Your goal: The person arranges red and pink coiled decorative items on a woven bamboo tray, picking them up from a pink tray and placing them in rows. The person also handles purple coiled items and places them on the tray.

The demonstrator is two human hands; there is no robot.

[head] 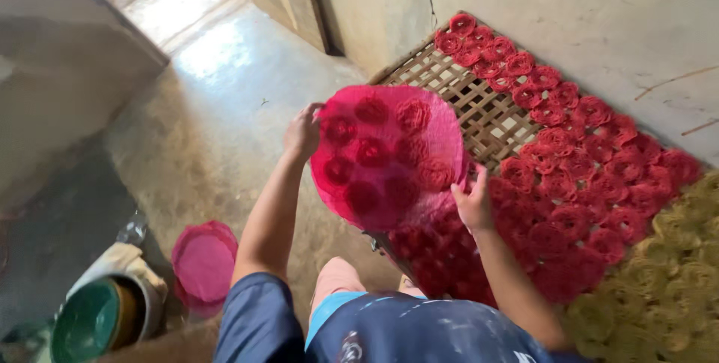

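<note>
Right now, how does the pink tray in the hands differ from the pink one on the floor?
The held pink tray is tilted over the woven mat and carries red noodle coils; the floor tray lies flat and bare by the bucket. Left hand and right hand grip the held one; the floor tray is untouched. Both are round and pink.

Round pink mesh tray (389, 155) — tilted, red noodle coils showing through it, raised over the woven bamboo mat (479, 108)

Both hands on a round pink mesh disc (389, 155), left hand (302, 132) at its edge, right hand (474, 202) lower down. Underneath, a woven bamboo tray (479, 112) full of red noodle coils (577, 183), yellowish coils (666, 281) beside them.
</note>
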